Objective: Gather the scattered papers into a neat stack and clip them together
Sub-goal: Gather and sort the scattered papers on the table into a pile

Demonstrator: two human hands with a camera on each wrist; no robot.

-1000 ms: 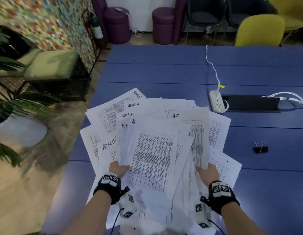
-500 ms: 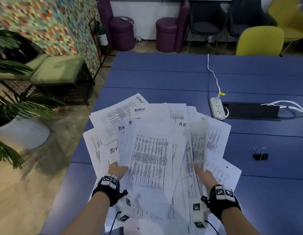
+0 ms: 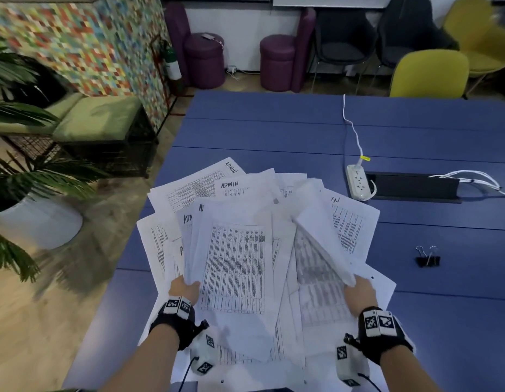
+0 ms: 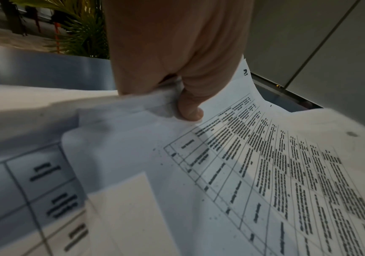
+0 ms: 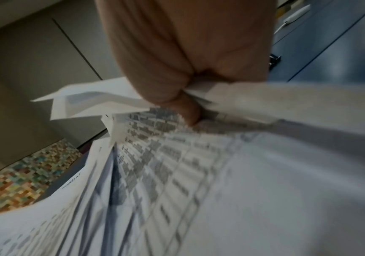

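A loose, fanned bundle of printed papers (image 3: 237,267) is lifted over the near left part of the blue table (image 3: 274,131). Some sheets read ADMIN by hand. My left hand (image 3: 185,288) grips the bundle's left side, its thumb on top of a table-printed sheet (image 4: 264,173). My right hand (image 3: 360,292) pinches several sheets at the right side, and one of them curls upward (image 5: 199,173). A black binder clip (image 3: 427,258) lies on the table to the right of the papers, apart from both hands.
A white power strip (image 3: 358,181) with its cable lies beyond the papers, beside a dark cable slot (image 3: 415,186). Yellow and dark chairs (image 3: 429,73) stand at the far edge. A potted plant (image 3: 25,193) and a green bench are on the floor left.
The bundle has spread wider. My right hand moved out to the right and lifted some sheets, which now curl up. My left hand keeps its grip.
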